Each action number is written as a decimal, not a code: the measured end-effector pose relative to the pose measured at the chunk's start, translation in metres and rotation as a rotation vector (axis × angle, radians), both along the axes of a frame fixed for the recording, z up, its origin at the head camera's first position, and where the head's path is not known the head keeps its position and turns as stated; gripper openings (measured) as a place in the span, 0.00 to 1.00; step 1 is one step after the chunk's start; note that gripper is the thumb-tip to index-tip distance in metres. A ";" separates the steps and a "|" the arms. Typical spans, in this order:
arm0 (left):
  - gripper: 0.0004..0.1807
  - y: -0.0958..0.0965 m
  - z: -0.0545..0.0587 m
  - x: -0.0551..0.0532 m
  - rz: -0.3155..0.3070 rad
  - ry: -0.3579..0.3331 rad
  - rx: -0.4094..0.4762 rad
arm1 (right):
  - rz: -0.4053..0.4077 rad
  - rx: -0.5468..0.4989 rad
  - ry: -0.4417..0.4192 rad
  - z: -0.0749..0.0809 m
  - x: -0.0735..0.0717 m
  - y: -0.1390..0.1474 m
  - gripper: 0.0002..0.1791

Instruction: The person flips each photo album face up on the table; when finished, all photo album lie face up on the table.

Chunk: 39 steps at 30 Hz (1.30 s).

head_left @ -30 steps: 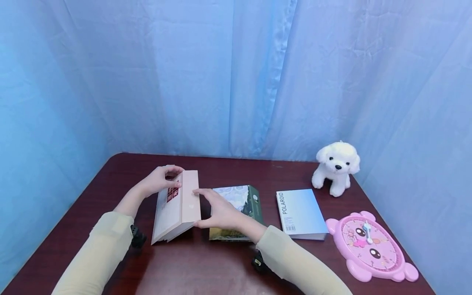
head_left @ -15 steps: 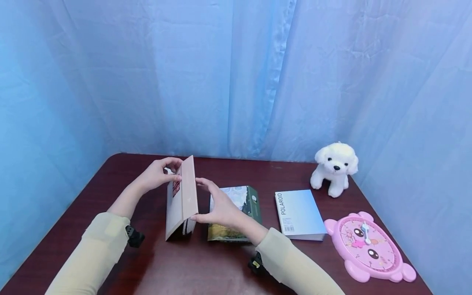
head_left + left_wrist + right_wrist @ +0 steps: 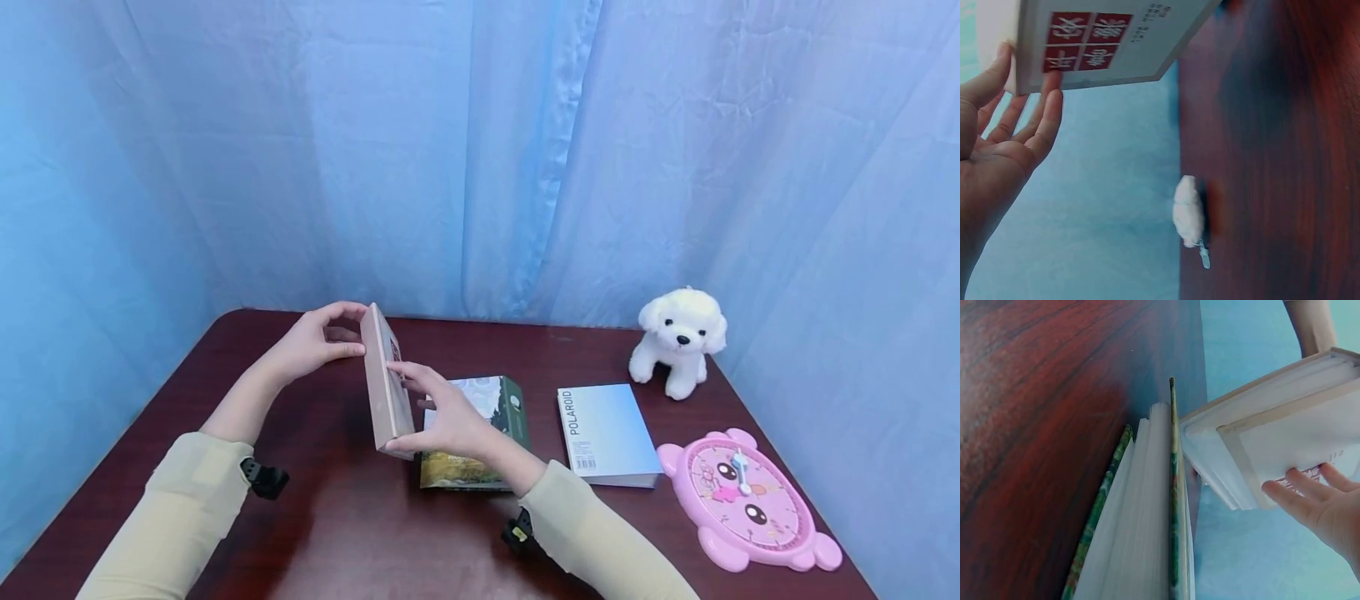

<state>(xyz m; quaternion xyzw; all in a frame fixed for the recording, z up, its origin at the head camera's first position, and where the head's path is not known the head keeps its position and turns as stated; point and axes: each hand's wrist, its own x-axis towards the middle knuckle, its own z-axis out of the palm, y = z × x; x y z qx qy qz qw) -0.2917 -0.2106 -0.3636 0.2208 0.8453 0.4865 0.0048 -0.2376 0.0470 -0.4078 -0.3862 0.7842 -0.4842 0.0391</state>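
A pale, thick book [image 3: 381, 383] is held raised and tilted over the table, its spine facing left and up. My left hand [image 3: 309, 343] grips its far end, thumb at the spine edge and fingers around the other side. Thumb low on the spine, my right hand [image 3: 453, 421] holds the near end with its fingers spread over the cover. In the left wrist view, a red label with white characters [image 3: 1088, 40] shows on that cover. A green illustrated book [image 3: 513, 412] lies under and beyond the right hand; its page edges [image 3: 1141, 519] stand out in the right wrist view.
Right of the green book lies a white-and-blue POLAROID book [image 3: 611, 433]. A white plush dog [image 3: 682, 342] sits at the table's far right. A pink toy clock [image 3: 750, 500] lies by the right edge. Blue curtains [image 3: 420, 167] hang behind the dark red table [image 3: 375, 533].
The pale book has risen and turned in both hands: its red-labelled cover faced left before and faces right now. My left hand has moved slightly up and away.
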 end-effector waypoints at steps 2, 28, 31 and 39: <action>0.31 0.001 0.004 0.001 0.009 -0.002 -0.005 | 0.001 0.011 0.015 0.001 0.000 -0.001 0.53; 0.19 0.018 0.026 0.019 0.103 0.029 0.126 | -0.096 0.115 0.494 -0.017 -0.012 -0.025 0.49; 0.17 0.016 0.028 0.018 0.127 0.089 0.107 | -0.102 0.124 0.496 -0.017 -0.017 -0.026 0.45; 0.15 0.010 0.029 0.017 0.167 0.171 0.099 | -0.184 0.160 0.401 -0.021 -0.023 -0.023 0.41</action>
